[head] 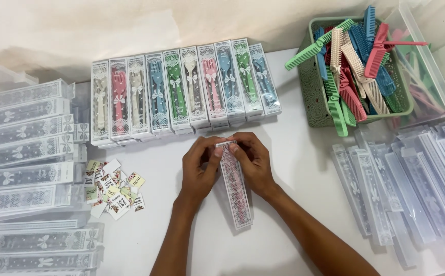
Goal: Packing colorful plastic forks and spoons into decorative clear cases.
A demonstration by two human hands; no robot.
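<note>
Head view showed your left hand (200,166) and right hand (251,162) pinching the box (235,190) at its top end, just below the boxed row (184,92). Uneven pressure could crease its flap.

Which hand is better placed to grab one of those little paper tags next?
Probably the left hand: the heap of small printed paper tags lies on its side. The right hand would have to cross the long clear lace-printed box both hold.
</note>
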